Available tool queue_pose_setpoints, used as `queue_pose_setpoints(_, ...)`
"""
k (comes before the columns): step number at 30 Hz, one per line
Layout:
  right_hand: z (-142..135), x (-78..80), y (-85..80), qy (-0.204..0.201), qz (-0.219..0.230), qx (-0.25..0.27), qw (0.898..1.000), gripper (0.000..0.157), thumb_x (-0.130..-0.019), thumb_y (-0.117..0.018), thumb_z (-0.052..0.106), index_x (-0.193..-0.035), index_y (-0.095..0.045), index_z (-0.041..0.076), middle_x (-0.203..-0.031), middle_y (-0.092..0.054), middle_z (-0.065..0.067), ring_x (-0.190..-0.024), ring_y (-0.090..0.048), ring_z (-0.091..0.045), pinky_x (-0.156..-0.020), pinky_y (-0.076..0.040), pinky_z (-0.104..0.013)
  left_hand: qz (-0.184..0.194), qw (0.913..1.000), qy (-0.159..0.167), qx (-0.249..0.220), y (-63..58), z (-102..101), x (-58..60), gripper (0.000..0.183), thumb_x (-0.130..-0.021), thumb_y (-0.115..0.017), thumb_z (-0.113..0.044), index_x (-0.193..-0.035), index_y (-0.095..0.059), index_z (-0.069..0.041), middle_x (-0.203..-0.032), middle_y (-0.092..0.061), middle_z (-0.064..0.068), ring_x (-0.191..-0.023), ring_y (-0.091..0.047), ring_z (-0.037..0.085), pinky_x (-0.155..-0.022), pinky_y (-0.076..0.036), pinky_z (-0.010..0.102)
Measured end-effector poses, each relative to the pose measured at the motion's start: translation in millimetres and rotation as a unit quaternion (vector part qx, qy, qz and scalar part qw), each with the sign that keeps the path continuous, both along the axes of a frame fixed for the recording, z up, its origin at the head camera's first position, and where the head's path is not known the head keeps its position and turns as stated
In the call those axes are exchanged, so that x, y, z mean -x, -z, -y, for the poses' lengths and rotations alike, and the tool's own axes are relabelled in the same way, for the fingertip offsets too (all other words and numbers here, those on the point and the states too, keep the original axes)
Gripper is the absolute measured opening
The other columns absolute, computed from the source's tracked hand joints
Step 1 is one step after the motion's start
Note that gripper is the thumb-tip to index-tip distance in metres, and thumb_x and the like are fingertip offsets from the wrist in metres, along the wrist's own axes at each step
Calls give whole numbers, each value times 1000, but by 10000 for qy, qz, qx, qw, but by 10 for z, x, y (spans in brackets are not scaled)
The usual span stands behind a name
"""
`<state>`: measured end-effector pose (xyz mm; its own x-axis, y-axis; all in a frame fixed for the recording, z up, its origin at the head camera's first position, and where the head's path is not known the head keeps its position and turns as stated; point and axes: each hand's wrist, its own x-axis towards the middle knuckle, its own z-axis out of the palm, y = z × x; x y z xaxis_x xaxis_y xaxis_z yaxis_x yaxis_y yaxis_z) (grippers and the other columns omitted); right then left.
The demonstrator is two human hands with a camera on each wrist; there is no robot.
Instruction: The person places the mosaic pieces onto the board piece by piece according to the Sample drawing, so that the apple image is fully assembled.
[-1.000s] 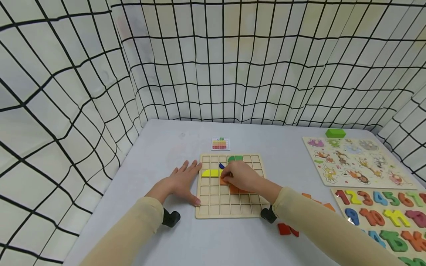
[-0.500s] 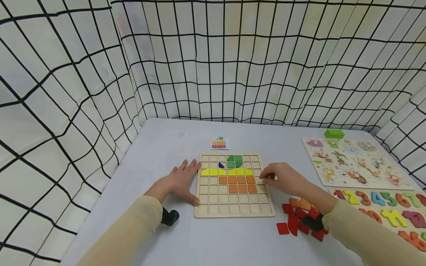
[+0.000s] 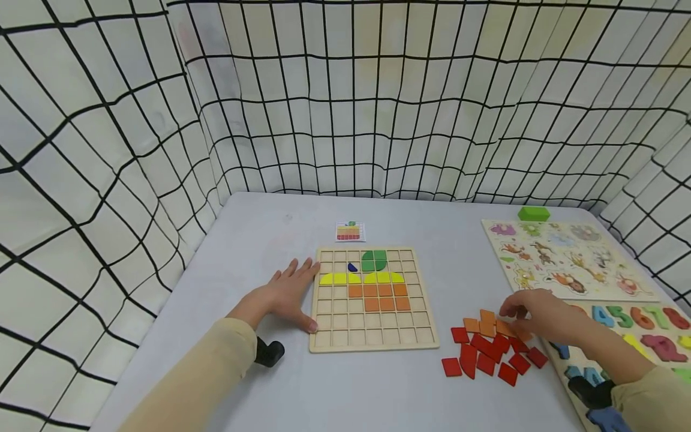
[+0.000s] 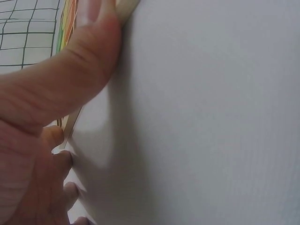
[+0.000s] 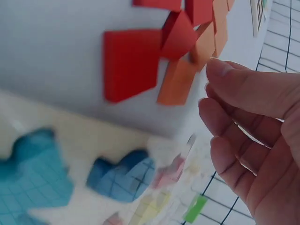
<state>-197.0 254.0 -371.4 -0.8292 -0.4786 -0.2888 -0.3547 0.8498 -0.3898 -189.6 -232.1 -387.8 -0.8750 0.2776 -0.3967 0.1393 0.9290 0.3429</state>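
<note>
Fingers (image 5: 219,117) of R hand (image 3: 550,318) loosely curled, nothing visibly gripped, nr orange tiles (image 3: 487,329), lower R of frame; L hand (image 3: 282,298) spread wide, fingers straight, gripping nothing, touching L edge of grid board (image 3: 372,336), lower ctr.

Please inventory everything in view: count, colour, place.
Table: one, pale, beneath everything
Net: one, black, around table
Picture card: one, multicoloured, behind grid board
Grid board: one, light wood, mid-table
Leaf shape: one, green, on grid
Small piece: one, blue, on grid
Humps: two, yellow, on grid
Placed squares: seven, orange, on grid
Loose pieces: several, orange, right of grid
Loose tiles: roughly a dozen, red, nearer
Animal puzzle: one, multicoloured, right
Number puzzle: one, multicoloured, near right
Block: one, green, behind animals
Wrist devices: two, black, at wrists
Sleeves: two, beige, forearms
Hands: two, bare, left at grid's edge, right by loose orange
</note>
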Motion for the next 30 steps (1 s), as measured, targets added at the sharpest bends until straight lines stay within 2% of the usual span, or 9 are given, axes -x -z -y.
queue_pose_setpoints(5,-165,-25,32,-156,129,-3,9998,24,-83,-82,6,-106,-73,9,-98,-70,5,-86,-60,-11,-72,-56,-20,-9,10000,-10,-19,8,15,1,131,-70,-91,-52,-165,-12,-8,-173,-4,17,-159,2,46,-125,-7,68)
queue_pose_setpoints(12,-177,-58,69,33,75,-122,9999,18,-84,-82,7,-95,-69,14,-89,-65,6,-84,-57,-12,-71,-55,-20,-23,10000,26,-93,28,22,1,132,-70,-91,-51,-165,-12,-7,-173,-4,17,-159,2,46,-125,-7,69)
queue_pose_setpoints(15,-180,-62,78,104,-47,-140,9998,18,-85,-81,10,-89,-65,18,-82,-61,8,-79,-53,-10,-66,-50,-19,-29,10000,32,-90,29,21,4,132,-70,-92,-51,-165,-11,-7,-173,-4,17,-159,2,46,-125,-6,69)
queue_pose_setpoints(18,-142,-54,68,93,-355,-22,9993,20,-87,-80,10,-85,-62,19,-77,-59,10,-73,-50,-6,-62,-47,-20,-13,10000,9,-89,30,27,4,132,-70,-92,-51,-165,-11,-8,-173,-4,17,-159,3,45,-125,-6,68)
queue_pose_setpoints(21,-32,-28,36,1,-783,179,9968,20,-86,-80,8,-84,-62,18,-77,-61,11,-72,-51,-4,-63,-49,-20,-10,10000,-5,-77,31,29,4,132,-70,-92,-51,-165,-11,-8,-173,-4,17,-159,3,45,-125,-6,68)
queue_pose_setpoints(25,264,36,-8,-67,-1162,456,9922,20,-86,-80,6,-87,-64,18,-81,-62,11,-78,-55,-7,-68,-53,-19,-19,10000,-27,-56,31,25,1,132,-69,-92,-52,-165,-12,-8,-173,-4,17,-159,3,45,-125,-6,68)
queue_pose_setpoints(30,764,140,-11,-283,-1093,911,9894,16,-88,-78,4,-92,-69,17,-87,-65,8,-84,-59,-10,-75,-56,-21,-16,10000,-41,-78,20,12,-7,132,-70,-92,-51,-165,-12,-8,-173,-4,16,-159,3,44,-125,-6,68)
